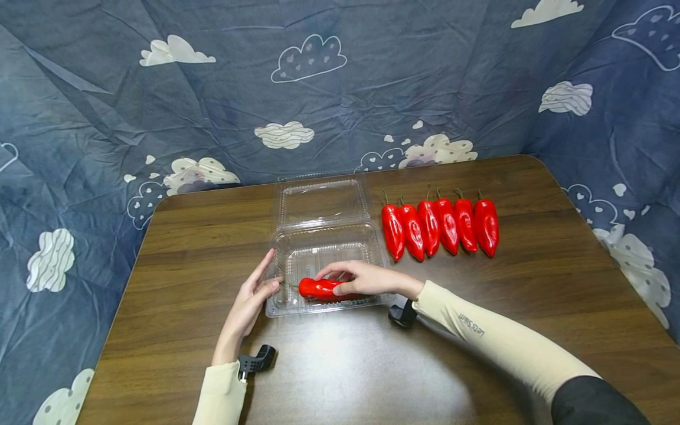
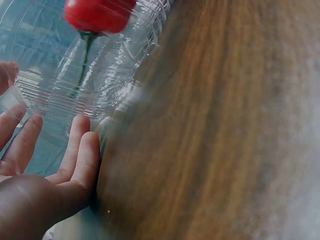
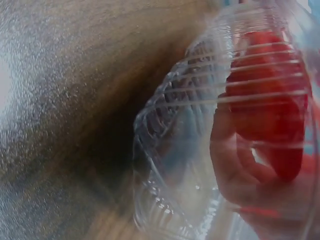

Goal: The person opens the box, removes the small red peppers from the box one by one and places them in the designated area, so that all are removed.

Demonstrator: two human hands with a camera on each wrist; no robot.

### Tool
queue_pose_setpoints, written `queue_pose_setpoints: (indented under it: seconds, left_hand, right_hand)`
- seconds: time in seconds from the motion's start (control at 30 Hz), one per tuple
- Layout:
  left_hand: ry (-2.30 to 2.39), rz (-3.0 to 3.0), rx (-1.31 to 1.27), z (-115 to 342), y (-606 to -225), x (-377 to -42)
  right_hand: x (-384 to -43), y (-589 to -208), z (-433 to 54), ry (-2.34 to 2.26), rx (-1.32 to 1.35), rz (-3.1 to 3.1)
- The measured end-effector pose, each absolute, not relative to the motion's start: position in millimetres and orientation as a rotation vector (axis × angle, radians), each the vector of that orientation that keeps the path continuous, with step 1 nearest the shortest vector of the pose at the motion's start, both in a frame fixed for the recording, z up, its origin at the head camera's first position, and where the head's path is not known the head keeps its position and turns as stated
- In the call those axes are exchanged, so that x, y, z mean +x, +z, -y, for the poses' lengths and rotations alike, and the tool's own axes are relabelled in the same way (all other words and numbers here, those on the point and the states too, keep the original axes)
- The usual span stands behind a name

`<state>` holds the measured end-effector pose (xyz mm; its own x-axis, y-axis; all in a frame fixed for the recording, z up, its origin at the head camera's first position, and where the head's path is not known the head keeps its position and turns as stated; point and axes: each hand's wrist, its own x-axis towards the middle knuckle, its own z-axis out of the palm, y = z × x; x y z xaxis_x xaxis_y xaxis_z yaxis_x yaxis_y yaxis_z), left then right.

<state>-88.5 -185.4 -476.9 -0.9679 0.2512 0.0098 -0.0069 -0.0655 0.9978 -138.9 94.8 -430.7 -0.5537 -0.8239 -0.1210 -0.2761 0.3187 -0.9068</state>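
Note:
A clear plastic clamshell container [image 1: 281, 304] lies unfolded on the table, its lid [image 1: 324, 200] flipped back on the far side. My right hand [image 1: 372, 279] reaches into the base and grips a red pepper [image 1: 313, 288] along the near wall, with the green stem toward the left. Through the ribbed plastic wall, the right wrist view shows the fingers around the pepper [image 3: 270, 100]. At the container's left side, my left hand [image 1: 247, 304] has its fingers extended, fingertips right at the rim. In the left wrist view these fingers [image 2: 85, 157] are nearly straight beside the ridged wall.
Several red peppers [image 1: 447, 227] with green stems stand in a row to the right of the container. The brown wooden table [image 1: 175, 271] has a blue cloud-patterned cloth [image 1: 319, 106] hanging behind and beside it. A black wrist camera [image 1: 402, 314] hangs by the right wrist.

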Motion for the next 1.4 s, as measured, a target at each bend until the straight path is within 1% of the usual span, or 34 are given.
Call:
queue_pose_setpoints:
  seconds: [0.77,1.03,1.4]
  left_hand:
    - [2.158,-2.025,0.269,183.5,-476.7,-87.3]
    - [2.160,-2.013,0.264,184.4,-477.6,-87.7]
    - [2.158,-2.016,0.258,183.7,-477.2,-87.2]
  right_hand:
    - [-146.0,-420.8,-112.7,-1.431,-0.840,-1.956]
    - [-146.7,-415.7,-117.2,-1.496,-0.701,-2.007]
    - [-150.8,-413.8,-125.4,-1.596,-0.654,-2.027]
